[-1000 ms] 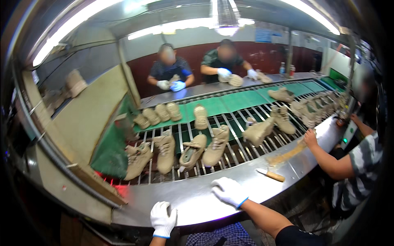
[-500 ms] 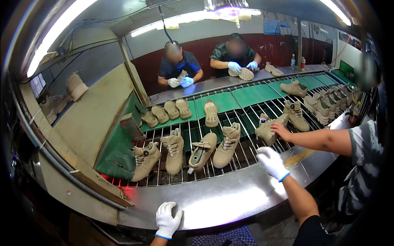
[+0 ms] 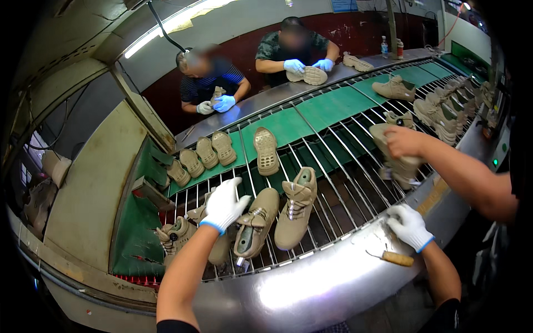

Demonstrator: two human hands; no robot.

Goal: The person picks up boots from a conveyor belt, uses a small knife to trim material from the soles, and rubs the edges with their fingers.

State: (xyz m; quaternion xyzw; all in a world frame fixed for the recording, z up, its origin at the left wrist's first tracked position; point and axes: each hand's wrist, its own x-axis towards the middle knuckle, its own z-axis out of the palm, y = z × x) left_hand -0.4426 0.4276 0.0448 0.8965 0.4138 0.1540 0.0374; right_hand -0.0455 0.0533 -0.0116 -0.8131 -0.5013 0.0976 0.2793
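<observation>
My left hand (image 3: 225,206), in a white knit glove, reaches over the conveyor rack with fingers spread, holding nothing. It partly covers a beige lace-up shoe (image 3: 220,251); I cannot tell whether it touches it. Beside that shoe lie a beige shoe with its tongue pulled forward (image 3: 256,225) and an upright beige lace-up shoe (image 3: 296,213). My right hand (image 3: 411,227), also white-gloved, is at the metal ledge with fingers loosely bent and nothing visible in them. Just below it lies a hooked tool with a wooden handle (image 3: 397,258).
A co-worker's bare hand (image 3: 404,141) holds a beige shoe (image 3: 397,161) at right. Several shoes stand sole-out (image 3: 224,149) on the green belt (image 3: 300,119). Across the belt, two people handle shoes. A shoe with a dial (image 3: 176,233) stands by the left green flap (image 3: 130,236).
My left hand has risen from the ledge to the shoes on the rack. My right hand has moved lower; the hooked tool now shows on the ledge. The co-worker has lifted a shoe.
</observation>
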